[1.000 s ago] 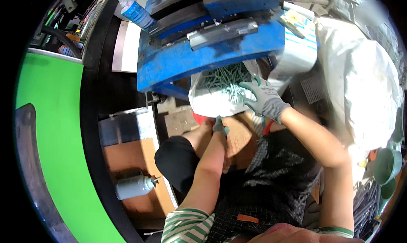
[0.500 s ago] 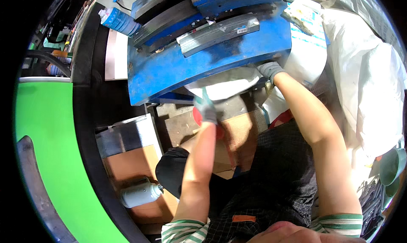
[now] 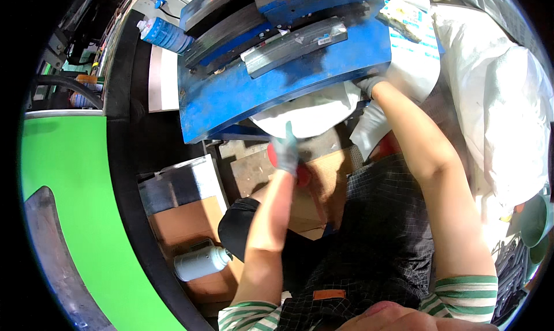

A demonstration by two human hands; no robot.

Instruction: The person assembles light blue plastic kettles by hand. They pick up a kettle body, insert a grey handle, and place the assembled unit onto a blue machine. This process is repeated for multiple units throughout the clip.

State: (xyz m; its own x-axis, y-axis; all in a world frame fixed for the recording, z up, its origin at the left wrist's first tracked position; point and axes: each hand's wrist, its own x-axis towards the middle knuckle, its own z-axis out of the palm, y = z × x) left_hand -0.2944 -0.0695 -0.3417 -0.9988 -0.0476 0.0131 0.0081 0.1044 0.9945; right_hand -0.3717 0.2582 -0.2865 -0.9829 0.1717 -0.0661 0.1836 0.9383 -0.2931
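Observation:
A white sack or sheet (image 3: 314, 113) bulges out below the front edge of the blue workbench (image 3: 323, 60). My left hand (image 3: 285, 149), in a grey glove with teal on it, is just in front of it. One finger points up toward the white material; motion smears the others, and no contact with it can be made out. My right hand (image 3: 367, 86), also in a grey glove, reaches to the right end of the white material under the bench edge. Its fingers are hidden there, so their grip does not show.
Metal bars (image 3: 297, 47) and a blue-labelled bottle (image 3: 164, 34) rest on the bench. A pale flask (image 3: 201, 264) lies on cardboard (image 3: 184, 226) at lower left. Large white sacks (image 3: 485, 111) stand at right; a green machine panel (image 3: 72, 198) fills the left. Red round parts (image 3: 302, 176) show below my left hand.
The whole view has shifted slightly. My left hand has moved a little away from the white material, more of which now shows. My right hand has gone further under the bench edge.

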